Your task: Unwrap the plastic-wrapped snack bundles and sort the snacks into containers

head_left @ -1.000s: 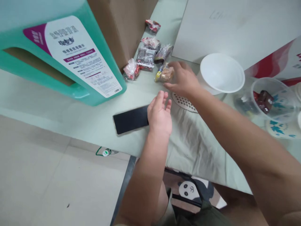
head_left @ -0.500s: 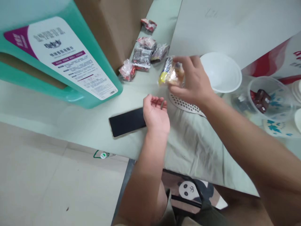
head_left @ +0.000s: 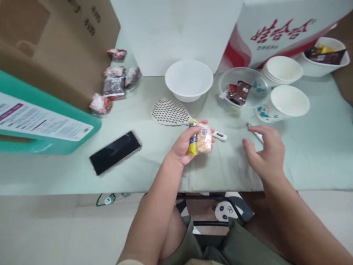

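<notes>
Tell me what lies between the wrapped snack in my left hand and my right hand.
In the head view, a white handle's end shows beside the wrapped snack; then tablecloth stretches to your right hand.

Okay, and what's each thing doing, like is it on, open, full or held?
Left hand: holding snack packs.
Snack packs: in wrappers, held.
Right hand: fingers apart, holding nothing.
Phone: face up, screen dark.
White bowl: upright, open-topped.
Clear bowl: wrapped snacks inside.
Stacked cups: nested, open-topped.
Slotted spoon: lying flat, partly behind left hand.
</notes>
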{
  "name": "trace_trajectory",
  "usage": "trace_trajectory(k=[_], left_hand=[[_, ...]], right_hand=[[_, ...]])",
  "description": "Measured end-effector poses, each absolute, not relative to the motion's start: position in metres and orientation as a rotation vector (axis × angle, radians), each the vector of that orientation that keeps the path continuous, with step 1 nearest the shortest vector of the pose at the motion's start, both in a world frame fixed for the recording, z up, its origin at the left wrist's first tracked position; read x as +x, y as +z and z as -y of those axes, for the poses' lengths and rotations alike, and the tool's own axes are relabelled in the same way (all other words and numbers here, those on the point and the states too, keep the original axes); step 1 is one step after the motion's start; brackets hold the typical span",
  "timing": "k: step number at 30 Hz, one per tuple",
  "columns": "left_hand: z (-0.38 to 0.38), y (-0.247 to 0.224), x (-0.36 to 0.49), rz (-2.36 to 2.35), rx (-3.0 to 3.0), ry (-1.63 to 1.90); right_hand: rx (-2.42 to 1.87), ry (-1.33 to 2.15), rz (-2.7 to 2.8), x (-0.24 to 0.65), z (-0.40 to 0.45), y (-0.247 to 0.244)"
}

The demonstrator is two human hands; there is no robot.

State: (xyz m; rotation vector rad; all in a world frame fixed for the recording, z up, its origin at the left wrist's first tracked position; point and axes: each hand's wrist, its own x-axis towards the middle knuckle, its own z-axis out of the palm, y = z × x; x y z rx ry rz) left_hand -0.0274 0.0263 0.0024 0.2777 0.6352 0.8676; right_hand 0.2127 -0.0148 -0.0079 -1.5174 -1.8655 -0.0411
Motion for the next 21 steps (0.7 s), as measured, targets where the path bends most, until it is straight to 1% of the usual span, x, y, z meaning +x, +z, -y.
trace_trajectory(k=[2,4,7,11,14,15,19,21], left_hand=[[-0.03,0.003,-0.013,-0.673,0.283,0.883],[-0.032,0.005,0.001,-0.701,0.282,0.894],[-0.036,0.006,0.017,-0.718,0.27,0.925],[-0.04,0.003,0.029,-0.724,0.244,0.946],[-0.039,-0.001,0.031,-0.729,0.233,0.969],[-0.038,-0.002,0.031,-0.722,0.235,0.987],[-0.036,-0.002,0.033,-0.667,0.26,1.091],[-0.035,-0.001,0.034,-0.654,0.264,1.123]], right_hand=[[-1.734,-0.158,1.746,0.243,0.017,-0.016],[-1.91,-0.138,1.726,0.266,0.017,-0.023],[-2.098,0.004,1.771,0.283,0.016,-0.031],[-2.178,0.233,1.85,0.286,0.01,-0.032],[-2.125,0.309,1.744,0.281,0.009,-0.024],[-2.073,0.382,1.678,0.278,0.011,-0.021],[-1.754,0.982,1.381,0.255,0.026,-0.008],[-1.609,1.188,1.295,0.241,0.035,-0.006]])
